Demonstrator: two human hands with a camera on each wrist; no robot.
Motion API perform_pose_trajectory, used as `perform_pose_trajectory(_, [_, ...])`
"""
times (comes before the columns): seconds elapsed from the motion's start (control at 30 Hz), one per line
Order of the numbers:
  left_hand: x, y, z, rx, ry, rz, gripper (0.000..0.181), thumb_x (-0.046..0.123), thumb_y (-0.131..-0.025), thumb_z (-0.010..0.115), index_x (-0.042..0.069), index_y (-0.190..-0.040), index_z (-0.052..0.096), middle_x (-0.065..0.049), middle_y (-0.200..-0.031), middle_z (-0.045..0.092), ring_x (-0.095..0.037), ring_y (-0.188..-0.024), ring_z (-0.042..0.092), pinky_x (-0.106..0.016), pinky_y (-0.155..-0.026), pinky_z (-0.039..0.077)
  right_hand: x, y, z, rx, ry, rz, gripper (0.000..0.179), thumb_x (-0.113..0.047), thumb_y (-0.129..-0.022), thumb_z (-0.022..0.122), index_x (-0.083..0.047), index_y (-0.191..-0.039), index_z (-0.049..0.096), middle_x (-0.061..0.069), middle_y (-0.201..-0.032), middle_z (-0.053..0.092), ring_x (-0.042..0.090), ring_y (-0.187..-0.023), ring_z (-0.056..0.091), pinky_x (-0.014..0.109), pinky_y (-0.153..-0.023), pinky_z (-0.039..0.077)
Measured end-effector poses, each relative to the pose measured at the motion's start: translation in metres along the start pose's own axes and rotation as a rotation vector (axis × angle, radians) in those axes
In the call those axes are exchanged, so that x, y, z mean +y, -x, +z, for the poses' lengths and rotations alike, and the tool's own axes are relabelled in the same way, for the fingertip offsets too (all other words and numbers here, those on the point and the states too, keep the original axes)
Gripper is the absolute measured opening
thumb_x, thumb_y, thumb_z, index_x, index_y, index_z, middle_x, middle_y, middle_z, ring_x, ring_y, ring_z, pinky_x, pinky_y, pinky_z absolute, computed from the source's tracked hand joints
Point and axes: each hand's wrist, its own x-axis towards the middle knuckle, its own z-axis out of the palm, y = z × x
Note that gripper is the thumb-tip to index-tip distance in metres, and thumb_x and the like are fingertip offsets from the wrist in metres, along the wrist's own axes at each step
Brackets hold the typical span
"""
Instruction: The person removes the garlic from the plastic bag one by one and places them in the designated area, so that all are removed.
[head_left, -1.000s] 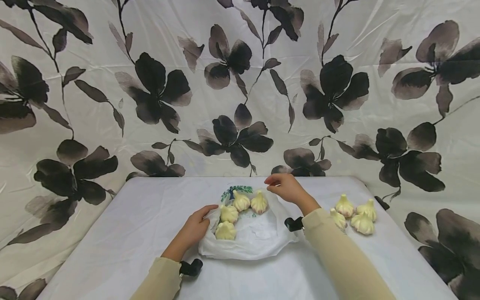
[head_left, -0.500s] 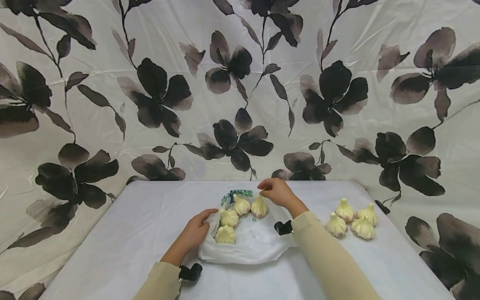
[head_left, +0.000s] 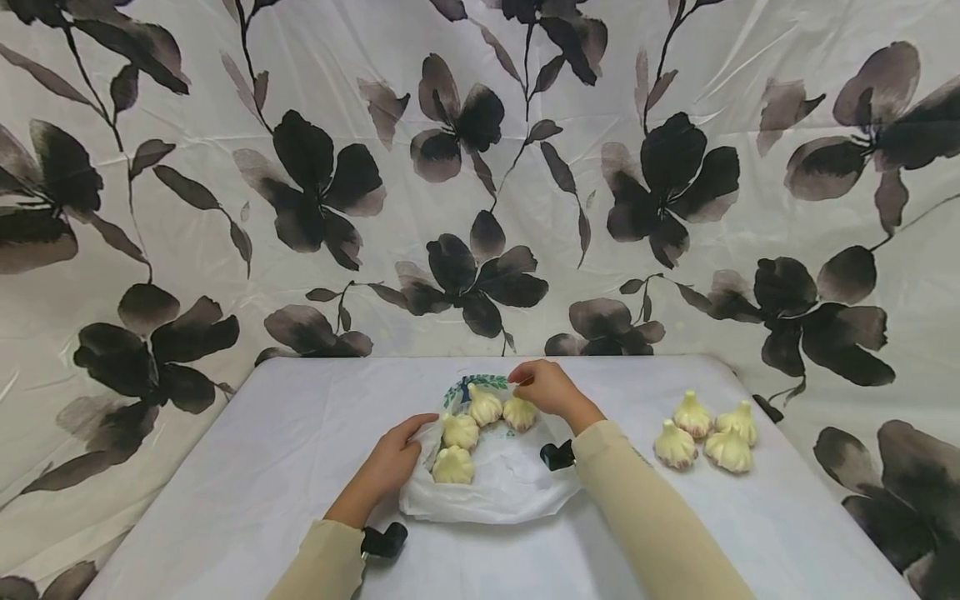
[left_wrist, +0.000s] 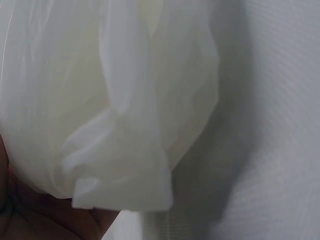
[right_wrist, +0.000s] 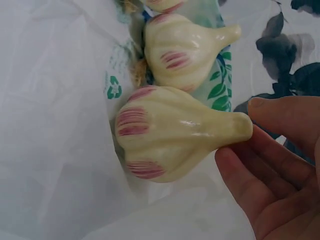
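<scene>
A white plastic bag (head_left: 491,505) lies spread open on the table, with several pale garlic bulbs inside its left and far sides. My left hand (head_left: 390,458) grips the bag's left edge. Its fingers are mostly hidden by white plastic (left_wrist: 125,165) in the left wrist view. At the bag's far right, my right hand (head_left: 551,390) has thumb and fingers around the stem of the rightmost garlic bulb (right_wrist: 165,132), which has pink streaks. Right beside it sits another garlic bulb (right_wrist: 182,52), over the bag's green print.
Several more garlic bulbs (head_left: 728,451) stand in a cluster on the right of the white-covered table (head_left: 247,475). Behind the table hangs a floral cloth (head_left: 570,217). Each wrist carries a small black camera (head_left: 385,540).
My right hand has moved left and slightly down, from beyond the bag's far right to the rightmost bulb's stem, and closed on it. The left hand keeps its hold on the bag.
</scene>
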Motion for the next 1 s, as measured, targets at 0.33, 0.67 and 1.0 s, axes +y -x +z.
perform_pose_trajectory(0.33, [-0.001, -0.002, 0.0, 0.0, -0.014, 0.014, 0.05, 0.005, -0.096, 0.037, 0.023, -0.141, 0.05, -0.012, -0.152, 0.042, -0.036, -0.143, 0.033, -0.058, -0.115, 0.028, -0.002, 0.004, 0.001, -0.019, 0.064, -0.017, 0.02, -0.011, -0.089, 0.067, -0.01, -0.108, 0.072, 0.004, -0.105, 0.071, 0.019, -0.098, 0.065, 0.037, -0.085, 0.054])
perform_pose_trajectory(0.67, [-0.003, -0.001, 0.001, -0.005, -0.017, -0.01, 0.049, 0.005, -0.097, 0.037, 0.024, -0.141, 0.049, -0.011, -0.153, 0.041, -0.037, -0.144, 0.032, -0.059, -0.115, 0.027, -0.004, 0.006, 0.0, -0.032, 0.1, -0.039, 0.02, -0.009, -0.088, 0.066, -0.007, -0.107, 0.072, 0.004, -0.102, 0.072, 0.018, -0.095, 0.065, 0.037, -0.087, 0.053])
perform_pose_trajectory(1.0, [-0.002, -0.001, 0.001, -0.006, -0.012, 0.002, 0.05, 0.005, -0.096, 0.037, 0.023, -0.141, 0.049, -0.011, -0.152, 0.041, -0.037, -0.143, 0.033, -0.06, -0.114, 0.028, -0.009, 0.011, -0.008, -0.03, 0.154, -0.077, 0.021, -0.012, -0.089, 0.066, -0.008, -0.108, 0.072, 0.002, -0.101, 0.072, 0.017, -0.094, 0.065, 0.036, -0.087, 0.053])
